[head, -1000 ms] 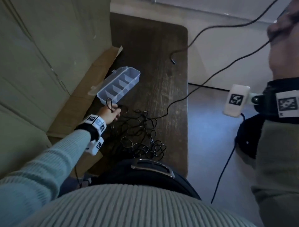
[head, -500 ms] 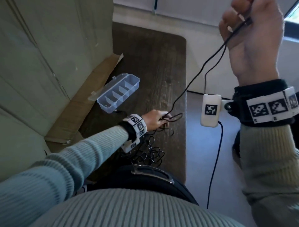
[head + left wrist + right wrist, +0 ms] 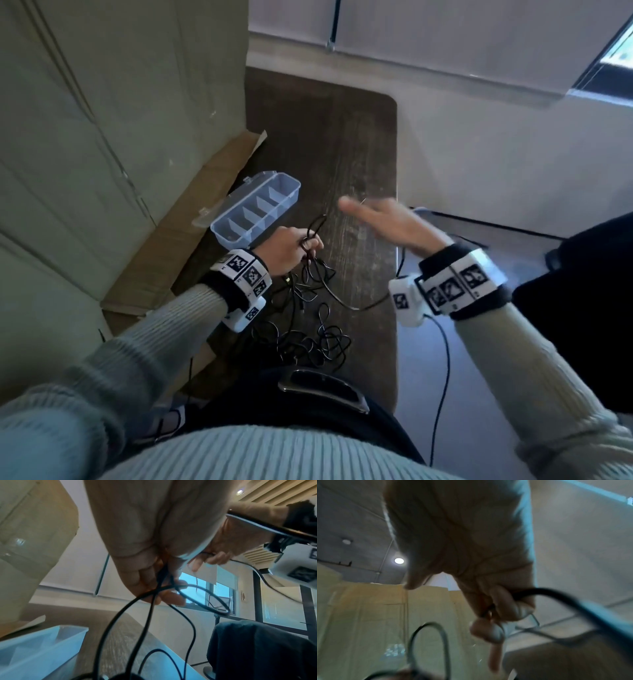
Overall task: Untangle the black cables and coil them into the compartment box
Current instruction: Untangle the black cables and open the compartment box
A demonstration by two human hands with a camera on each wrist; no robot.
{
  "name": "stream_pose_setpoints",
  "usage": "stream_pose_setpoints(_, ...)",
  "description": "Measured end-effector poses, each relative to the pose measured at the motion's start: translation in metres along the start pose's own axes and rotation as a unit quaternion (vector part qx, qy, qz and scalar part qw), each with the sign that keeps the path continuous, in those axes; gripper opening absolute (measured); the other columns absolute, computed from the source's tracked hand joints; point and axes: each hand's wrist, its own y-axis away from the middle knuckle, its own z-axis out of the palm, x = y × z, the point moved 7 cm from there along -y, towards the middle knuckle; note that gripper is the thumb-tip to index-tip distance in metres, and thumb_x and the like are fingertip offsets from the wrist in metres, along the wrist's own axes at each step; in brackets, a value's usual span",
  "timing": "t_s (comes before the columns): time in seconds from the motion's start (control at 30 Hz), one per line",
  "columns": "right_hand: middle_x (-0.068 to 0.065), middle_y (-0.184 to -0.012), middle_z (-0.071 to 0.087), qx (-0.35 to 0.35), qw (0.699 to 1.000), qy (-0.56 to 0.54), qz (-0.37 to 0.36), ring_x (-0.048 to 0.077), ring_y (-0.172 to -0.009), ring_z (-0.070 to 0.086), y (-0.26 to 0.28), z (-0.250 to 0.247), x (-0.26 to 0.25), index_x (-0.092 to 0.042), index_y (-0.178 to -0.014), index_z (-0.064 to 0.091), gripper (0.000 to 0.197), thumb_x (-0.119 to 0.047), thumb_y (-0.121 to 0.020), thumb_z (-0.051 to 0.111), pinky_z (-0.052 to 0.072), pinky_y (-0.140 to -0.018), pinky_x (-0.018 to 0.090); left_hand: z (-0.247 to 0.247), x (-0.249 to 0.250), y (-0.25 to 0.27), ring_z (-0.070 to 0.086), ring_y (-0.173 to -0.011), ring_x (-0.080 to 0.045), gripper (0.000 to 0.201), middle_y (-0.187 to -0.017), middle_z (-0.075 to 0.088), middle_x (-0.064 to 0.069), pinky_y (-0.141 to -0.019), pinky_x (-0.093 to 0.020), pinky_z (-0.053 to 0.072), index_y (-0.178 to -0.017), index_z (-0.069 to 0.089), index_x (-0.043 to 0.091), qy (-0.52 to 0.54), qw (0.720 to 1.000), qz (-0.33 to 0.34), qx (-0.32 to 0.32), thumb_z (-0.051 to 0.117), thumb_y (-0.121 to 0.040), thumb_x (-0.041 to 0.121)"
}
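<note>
Black cables [image 3: 308, 329] tangled on dark wooden tabletop [image 3: 342, 154], heap just nearer the body than left hand [image 3: 289, 251] and between the two wrists. Left hand curled round a small bundle of loops [image 3: 313, 229] — strands pinched between thumb and fingers, confirmed in left wrist view [image 3: 154, 591], several lengths hanging down from the grip toward the heap. One loop standing up past the fingertips, toward the far side.

Right hand [image 3: 394, 224] raised off the table, right of left hand and well apart from it; blurred in head view, index finger extended toward the left. Right wrist view: lower fingers [image 3: 505, 609] curled round one black strand [image 3: 565, 596], which arcs away to the right — index finger straight. Single strand [image 3: 363, 305] running from beneath right hand across the tabletop to the heap.

Clear compartment box [image 3: 257, 212] just beyond left hand, lid open and leaning back toward flattened cardboard [image 3: 178, 246] at left. Five compartments visible; no cable seen inside any. Box corner also at lower left in left wrist view [image 3: 42, 649].

Wrist-mounted cameras with black-and-white marker bands on both wrists.
</note>
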Motion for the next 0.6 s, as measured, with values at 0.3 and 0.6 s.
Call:
stream_pose_setpoints(0.3, 0.000, -0.072, 0.074, -0.066, 0.996, -0.011, -0.067, -0.001, -0.055, 0.060, -0.006, 0.083, -0.014, -0.010, -0.073, 0.070, 0.046, -0.052, -0.088, 0.060, 0.044, -0.054, 0.015, -0.014, 0.004, -0.002, 0.066, -0.080, -0.022, 0.024, -0.081, 0.072, -0.008, -0.076, -0.035, 0.051, -0.084, 0.069, 0.007, -0.119, 0.993, -0.008, 0.011, 0.052, -0.095, 0.020)
stream_pose_setpoints(0.6, 0.010, -0.078, 0.055, 0.136, 0.963, -0.227, -0.050, 0.019, -0.062, 0.043, -0.002, -0.022, -0.016, -0.013, -0.082, 0.061, 0.027, -0.023, -0.100, 0.044, 0.032, -0.053, 0.029, 0.003, -0.039, 0.008, 0.065, -0.087, -0.024, 0.023, -0.091, 0.070, 0.002, -0.076, -0.041, 0.053, -0.102, 0.058, 0.025, -0.177, 0.979, -0.098, 0.007, 0.037, -0.098, 0.032)
